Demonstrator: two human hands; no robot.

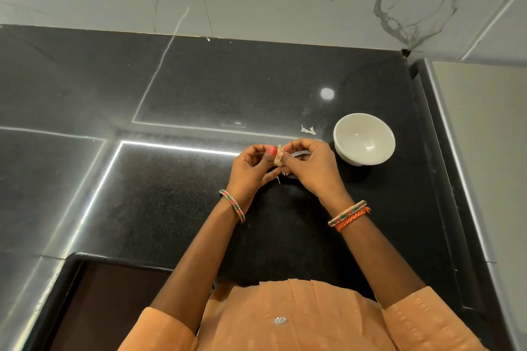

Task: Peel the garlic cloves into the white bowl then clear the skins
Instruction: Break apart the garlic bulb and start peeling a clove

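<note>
While both hands pinch one garlic clove (279,157) just above the dark surface (199,88), the left hand (251,168) should hold it still and the right hand (310,162) should pull the thin skin off slowly. The white bowl (364,138) sits near, to the right, and looks empty. A bit of skin (308,129) lies beside it.

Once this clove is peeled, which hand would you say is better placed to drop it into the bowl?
Probably the right hand: both hands pinch the clove, but the bowl sits just beyond the right hand, while the left hand would have to cross over.
</note>
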